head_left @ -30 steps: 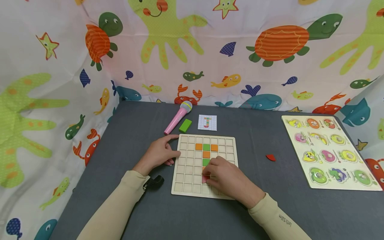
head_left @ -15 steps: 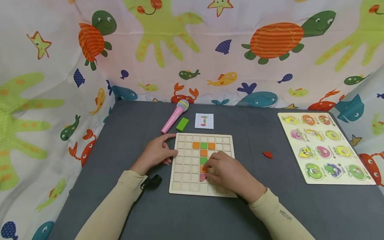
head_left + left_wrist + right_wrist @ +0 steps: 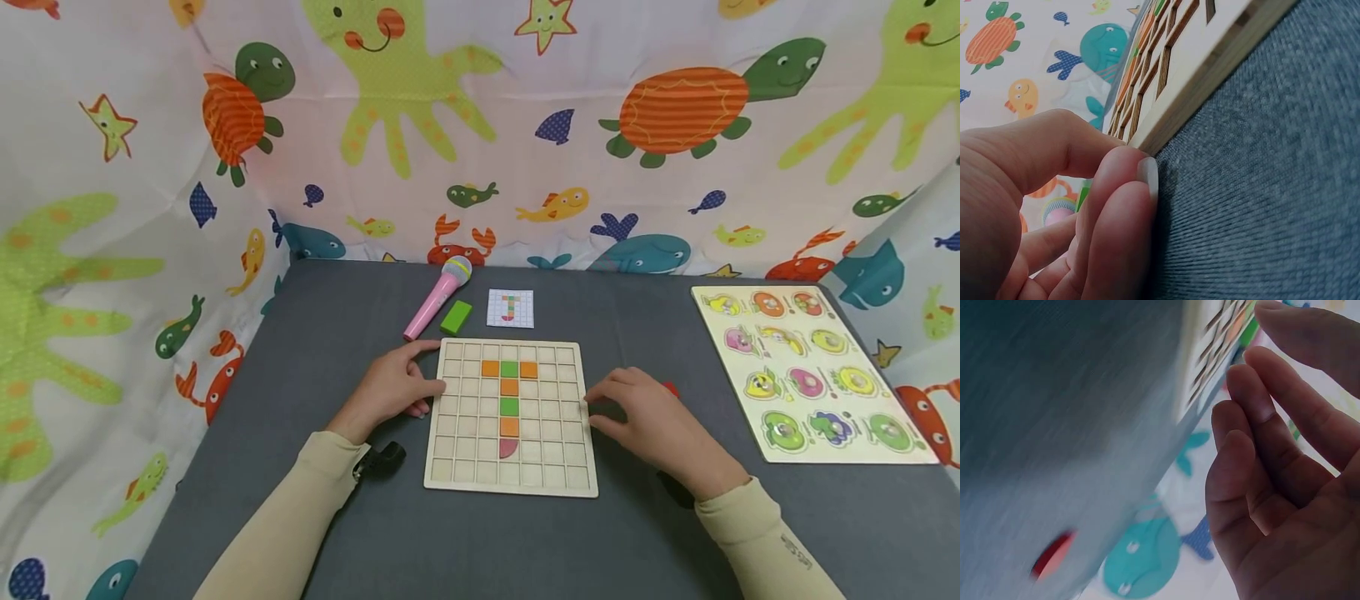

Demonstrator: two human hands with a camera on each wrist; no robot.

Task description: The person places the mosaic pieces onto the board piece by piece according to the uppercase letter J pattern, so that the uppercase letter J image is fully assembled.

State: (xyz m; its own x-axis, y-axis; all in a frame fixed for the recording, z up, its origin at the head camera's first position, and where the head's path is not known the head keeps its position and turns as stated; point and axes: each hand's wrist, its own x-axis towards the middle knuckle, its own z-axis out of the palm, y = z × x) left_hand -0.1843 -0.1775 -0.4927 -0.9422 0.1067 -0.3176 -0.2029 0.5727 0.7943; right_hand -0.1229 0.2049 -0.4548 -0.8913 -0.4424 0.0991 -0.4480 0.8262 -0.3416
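Observation:
A wooden grid board (image 3: pixel 551 473) lies on the dark table. On it, orange and green squares form a short row and a column, with a pink rounded piece (image 3: pixel 508 448) at the column's foot. My left hand (image 3: pixel 386 385) touches the board's left edge with thumb and index finger; the left wrist view shows fingertips against the board's side. My right hand (image 3: pixel 654 417) is at the board's right edge, fingers loosely bent, nothing in its grasp. Just beyond it, a red piece (image 3: pixel 671 388) is partly hidden by that hand; it shows whole in the right wrist view.
Behind the board are a pink toy microphone (image 3: pixel 435 302), a green block (image 3: pixel 456 317) and a small pattern card (image 3: pixel 510 320) with a J-like figure. To the right lies a fruit puzzle board (image 3: pixel 750 433). A patterned curtain (image 3: pixel 517 233) encloses the table's back and sides.
My right hand has left the pink piece and moved right, off the grid to the board's right edge near the red piece. The pink piece stays in its cell. My left hand keeps its place.

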